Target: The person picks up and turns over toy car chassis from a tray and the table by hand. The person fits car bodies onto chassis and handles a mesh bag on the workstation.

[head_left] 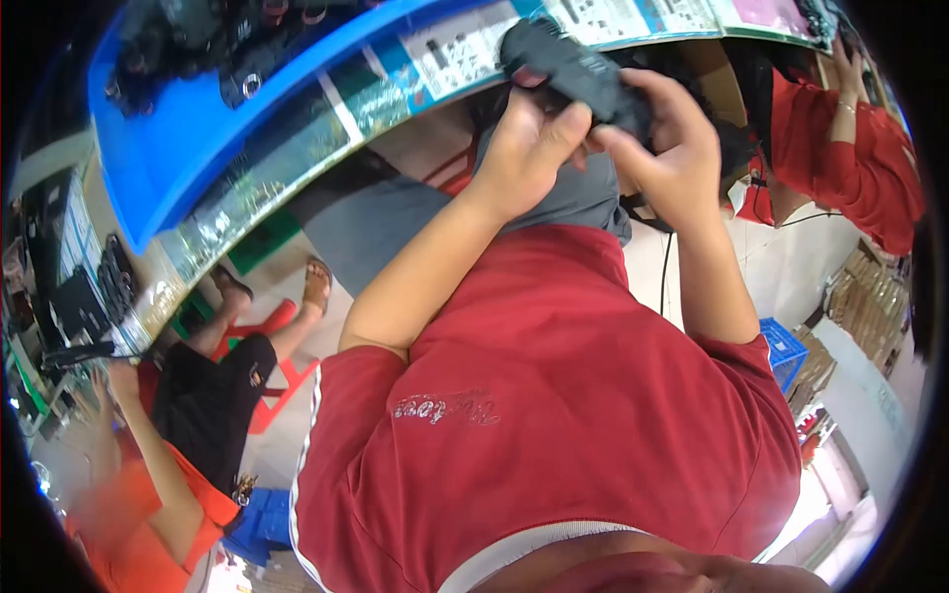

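Note:
A black device [573,74] with a small red spot near one end is held in both hands at the front edge of the bench, tilted down to the right. My left hand [529,148] grips its lower left side, with the thumb bent toward my other hand. Around its right end curl the fingers of my right hand [672,148], slightly blurred. The fingertips under the device are hidden. Printed sheets [455,59] lie on the bench just behind it.
A blue bin [168,188] with several black devices [252,79] stands on the bench at upper left. A person in orange [168,504] works at lower left near a red stool [282,395]. Another person in red [850,148] is at upper right. A blue crate [781,356] stands at right.

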A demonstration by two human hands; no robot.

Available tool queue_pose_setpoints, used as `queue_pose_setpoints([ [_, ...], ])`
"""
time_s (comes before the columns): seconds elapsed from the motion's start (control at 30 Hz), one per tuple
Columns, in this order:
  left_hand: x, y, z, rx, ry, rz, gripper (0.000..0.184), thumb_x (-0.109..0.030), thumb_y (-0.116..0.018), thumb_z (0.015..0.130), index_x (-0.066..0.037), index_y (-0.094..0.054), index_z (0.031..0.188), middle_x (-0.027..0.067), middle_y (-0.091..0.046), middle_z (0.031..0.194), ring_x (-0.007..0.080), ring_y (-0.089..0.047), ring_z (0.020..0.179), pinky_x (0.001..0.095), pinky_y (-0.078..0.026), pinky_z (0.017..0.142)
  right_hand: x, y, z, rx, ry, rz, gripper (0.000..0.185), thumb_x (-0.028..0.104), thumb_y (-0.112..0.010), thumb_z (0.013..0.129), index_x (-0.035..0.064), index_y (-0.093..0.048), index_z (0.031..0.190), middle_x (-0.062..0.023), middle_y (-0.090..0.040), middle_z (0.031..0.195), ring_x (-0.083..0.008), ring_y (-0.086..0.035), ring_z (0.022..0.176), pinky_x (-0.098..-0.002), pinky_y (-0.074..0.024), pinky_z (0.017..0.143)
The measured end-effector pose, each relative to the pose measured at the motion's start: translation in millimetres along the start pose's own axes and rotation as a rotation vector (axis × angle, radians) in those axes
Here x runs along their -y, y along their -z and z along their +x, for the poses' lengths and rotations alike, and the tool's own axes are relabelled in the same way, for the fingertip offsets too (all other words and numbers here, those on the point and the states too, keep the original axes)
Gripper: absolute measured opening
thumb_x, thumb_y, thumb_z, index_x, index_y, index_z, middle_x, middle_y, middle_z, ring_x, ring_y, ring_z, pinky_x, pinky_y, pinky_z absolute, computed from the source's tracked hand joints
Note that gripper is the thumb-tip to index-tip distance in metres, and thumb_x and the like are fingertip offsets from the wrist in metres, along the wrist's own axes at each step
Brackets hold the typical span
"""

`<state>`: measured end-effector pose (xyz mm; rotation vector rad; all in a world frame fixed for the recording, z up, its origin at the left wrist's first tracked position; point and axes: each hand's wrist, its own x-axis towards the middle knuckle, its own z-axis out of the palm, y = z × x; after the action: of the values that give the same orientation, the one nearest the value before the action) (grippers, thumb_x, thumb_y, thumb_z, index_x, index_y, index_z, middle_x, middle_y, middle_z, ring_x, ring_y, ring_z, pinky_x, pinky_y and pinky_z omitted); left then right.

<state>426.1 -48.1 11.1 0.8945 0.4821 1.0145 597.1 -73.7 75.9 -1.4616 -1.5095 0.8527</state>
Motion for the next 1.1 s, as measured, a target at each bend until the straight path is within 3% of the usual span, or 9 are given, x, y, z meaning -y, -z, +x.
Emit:
queue_pose_setpoints([
  [0.17,1,31,-23,0.018,-0.131,0.059,0.062,-0.049,-0.053,0.101,-0.002,-0.04,0.138,0.0081,-0.058,0.12,0.0153,-0.06,0.102,0.0268,-0.052,0.079,19,-26,8,0.136,0.439,-0.45,0.052,0.018,-0.086,0.072,0.002,-0.066,0.117,-0.0157,-0.067,0.112,-0.0328,-0.066,0.101,-0.0376,-0.0534,0.089],
  [0.2,0,29,-24,-0.08,-0.218,0.036,0.055,-0.054,-0.06,0.096,-0.002,-0.055,0.114,0.0032,-0.061,0.095,0.0109,-0.058,0.079,0.0251,-0.05,0.066,20,-33,8,0.156,0.449,-0.434,0.052,0.018,-0.086,0.072,0.002,-0.066,0.117,-0.0157,-0.067,0.112,-0.0328,-0.066,0.101,-0.0376,-0.0534,0.089],
  [0.43,-16,47,-56,-0.256,-0.403,0.135,0.059,-0.05,-0.066,0.094,0.001,-0.054,0.121,0.0047,-0.061,0.106,0.0121,-0.058,0.094,0.03,-0.048,0.087,23,-74,6,0.3,0.497,-0.334,0.054,0.018,-0.086,0.071,0.0026,-0.065,0.118,-0.0156,-0.066,0.118,-0.0332,-0.064,0.108,-0.0397,-0.0526,0.091],
  [0.6,-38,56,-82,-0.358,-0.309,0.081,0.028,-0.015,-0.062,0.096,0.001,-0.057,0.119,0.0048,-0.061,0.111,0.0121,-0.057,0.101,0.0297,-0.046,0.091,35,-88,9,0.393,0.551,-0.326,0.062,0.022,-0.087,0.072,0.0016,-0.061,0.125,-0.018,-0.061,0.125,-0.036,-0.06,0.115,-0.0411,-0.0498,0.097],
  [0.7,-54,83,-109,-0.483,-0.27,0.101,0.024,-0.015,-0.062,0.096,0.0,-0.059,0.115,0.0047,-0.062,0.112,0.0124,-0.057,0.102,0.0299,-0.047,0.092,34,-86,21,0.403,0.569,-0.33,0.057,0.02,-0.086,0.074,0.0014,-0.063,0.123,-0.0168,-0.066,0.118,-0.033,-0.065,0.107,-0.0387,-0.0528,0.091],
  [0.87,-102,129,-167,-0.768,-0.367,0.073,0.039,-0.011,-0.053,0.1,-0.001,-0.042,0.136,0.0104,-0.062,0.118,0.0188,-0.061,0.108,0.0336,-0.049,0.096,-3,-62,60,-0.067,0.709,-0.438,0.004,-0.002,-0.071,0.083,0.0002,-0.07,0.086,-0.0126,-0.071,0.081,-0.0221,-0.07,0.071,-0.0288,-0.0541,0.066],
  [0.9,-118,130,-174,-0.764,-0.429,0.076,0.044,-0.008,-0.046,0.101,-0.001,-0.036,0.143,0.0204,-0.06,0.126,0.0305,-0.063,0.112,0.0448,-0.051,0.098,-24,-53,74,-0.266,0.713,-0.518,0.003,-0.002,-0.068,0.085,0.0007,-0.07,0.083,-0.0122,-0.071,0.077,-0.0224,-0.069,0.069,-0.0295,-0.0541,0.066],
  [1.0,-143,169,-208,-1.03,-0.539,0.218,0.044,-0.008,-0.046,0.103,-0.002,-0.036,0.145,0.0172,-0.057,0.129,0.0294,-0.062,0.114,0.048,-0.051,0.1,-67,-17,123,-0.635,0.596,-0.793,0.016,0.017,-0.072,0.089,0.0012,-0.073,0.085,-0.0091,-0.071,0.074,-0.0246,-0.068,0.065,-0.0331,-0.0532,0.062],
  [1.1,-190,196,-226,-1.176,-0.439,0.397,0.038,-0.008,-0.052,0.101,0.002,-0.044,0.137,0.0136,-0.06,0.12,0.0253,-0.063,0.109,0.0436,-0.054,0.095,-107,11,158,-0.427,0.189,-0.75,0.029,0.031,-0.067,0.09,0.0036,-0.075,0.092,-0.0118,-0.073,0.085,-0.0267,-0.07,0.077,-0.0376,-0.0537,0.073],
])
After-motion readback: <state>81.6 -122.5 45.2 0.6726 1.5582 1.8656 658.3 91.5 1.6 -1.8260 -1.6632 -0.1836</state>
